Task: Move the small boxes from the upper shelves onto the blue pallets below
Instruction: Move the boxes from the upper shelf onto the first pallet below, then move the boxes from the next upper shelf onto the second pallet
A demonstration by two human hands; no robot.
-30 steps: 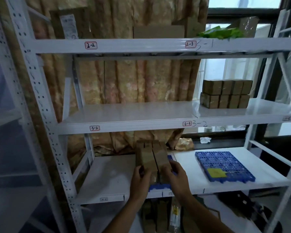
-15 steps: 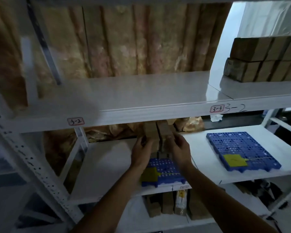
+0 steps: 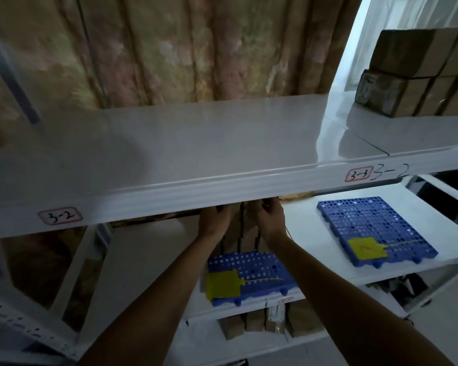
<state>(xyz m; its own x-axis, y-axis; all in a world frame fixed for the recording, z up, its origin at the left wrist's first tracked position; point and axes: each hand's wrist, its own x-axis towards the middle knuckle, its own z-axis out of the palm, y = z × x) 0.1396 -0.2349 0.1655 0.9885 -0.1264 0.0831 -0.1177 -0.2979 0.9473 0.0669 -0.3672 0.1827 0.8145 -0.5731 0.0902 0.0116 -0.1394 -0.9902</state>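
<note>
Several small brown boxes (image 3: 245,237) stand in a row at the back of a blue pallet (image 3: 251,273) on the lower shelf. My left hand (image 3: 213,221) presses the row's left side and my right hand (image 3: 269,220) its right side, fingers curled on the boxes. The edge of the shelf above hides the boxes' tops and my fingertips. A second blue pallet (image 3: 373,228) with a yellow tag lies bare to the right. A stack of small brown boxes (image 3: 418,75) sits on the upper shelf at the far right.
The white upper shelf (image 3: 196,143) labelled 3-2 spans the view just above my hands. A patterned curtain (image 3: 169,48) hangs behind. More brown boxes (image 3: 254,322) stand on the bottom shelf under the pallet. A white perforated rack post (image 3: 24,323) rises at the lower left.
My hands pushed the row of boxes farther back onto the left pallet, under the upper shelf's edge. The view moved closer and lower, so the top shelf left the frame.
</note>
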